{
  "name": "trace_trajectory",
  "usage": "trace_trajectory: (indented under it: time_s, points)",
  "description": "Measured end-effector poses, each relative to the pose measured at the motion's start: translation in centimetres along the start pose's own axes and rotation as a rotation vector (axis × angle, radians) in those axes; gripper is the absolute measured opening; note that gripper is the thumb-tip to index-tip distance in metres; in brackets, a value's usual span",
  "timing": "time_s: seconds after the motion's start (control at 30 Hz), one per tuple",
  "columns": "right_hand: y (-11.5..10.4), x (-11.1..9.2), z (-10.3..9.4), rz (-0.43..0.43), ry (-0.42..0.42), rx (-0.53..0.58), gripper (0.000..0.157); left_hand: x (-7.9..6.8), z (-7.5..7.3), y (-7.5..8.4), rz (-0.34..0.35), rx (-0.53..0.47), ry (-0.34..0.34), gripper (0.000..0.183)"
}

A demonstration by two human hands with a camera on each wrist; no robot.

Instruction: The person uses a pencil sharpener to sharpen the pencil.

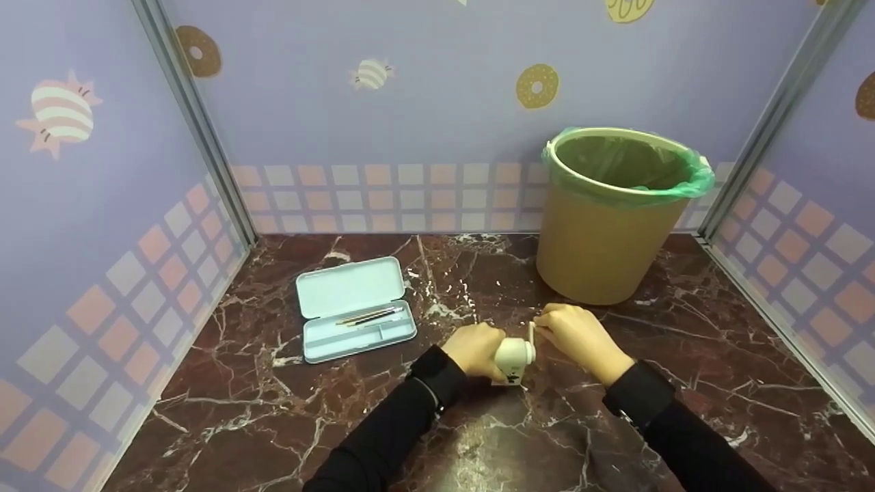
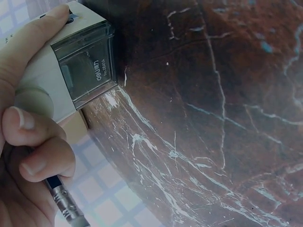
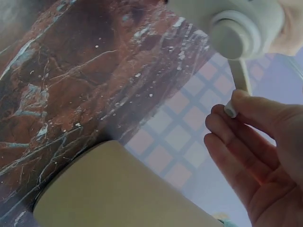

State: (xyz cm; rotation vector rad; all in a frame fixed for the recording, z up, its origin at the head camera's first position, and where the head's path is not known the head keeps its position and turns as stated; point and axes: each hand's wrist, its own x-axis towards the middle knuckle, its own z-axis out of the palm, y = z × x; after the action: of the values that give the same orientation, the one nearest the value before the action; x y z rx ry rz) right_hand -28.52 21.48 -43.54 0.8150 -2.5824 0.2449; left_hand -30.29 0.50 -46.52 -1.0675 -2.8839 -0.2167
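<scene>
Dark-red veined marble-look tabletop (image 1: 239, 389); left, pale-blue hinged pencil case (image 1: 351, 287); centre, my left hand (image 1: 473, 347), fingers curled round boxy white crank sharpener (image 1: 513, 354); white crank handle (image 1: 532, 333) pinched by my right hand (image 1: 573, 335); slack left grip could let sharpener twist

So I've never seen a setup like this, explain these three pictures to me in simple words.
There's no robot here, just one person's two bare hands. The wide picture comes from a camera on the head; the other two come from cameras on the left and right wrists. The left hand grips a white sharpener and holds a pencil, partly hidden; the right hand pinches the sharpener's crank. On the marbled table are an open pencil case with what look like pencils inside and a tan bin with a green liner.
</scene>
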Motion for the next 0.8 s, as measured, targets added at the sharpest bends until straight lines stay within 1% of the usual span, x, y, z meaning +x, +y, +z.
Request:
trace_trajectory:
  time_s: [0.17, 0.3, 0.67, 0.8]
  points:
    - [0.4, 0.4, 1.2, -0.03, -0.047, -0.03, 0.015, -0.1, -0.2, 0.1, -0.002, 0.0, -0.012, 0.043]
    - [0.6, 0.6, 2.0, -0.044, -0.071, -0.02, 0.014, 0.0, -0.3, -0.1, -0.005, 0.006, -0.017, 0.042]
    - [1.3, 0.4, 2.9, -0.063, -0.123, 0.037, 0.015, -0.1, 0.0, -0.2, -0.012, -0.001, 0.019, 0.044]
    - [1.4, 0.1, 3.2, -0.074, -0.134, 0.039, 0.014, -0.1, 0.1, -0.1, -0.011, -0.004, 0.026, 0.044]
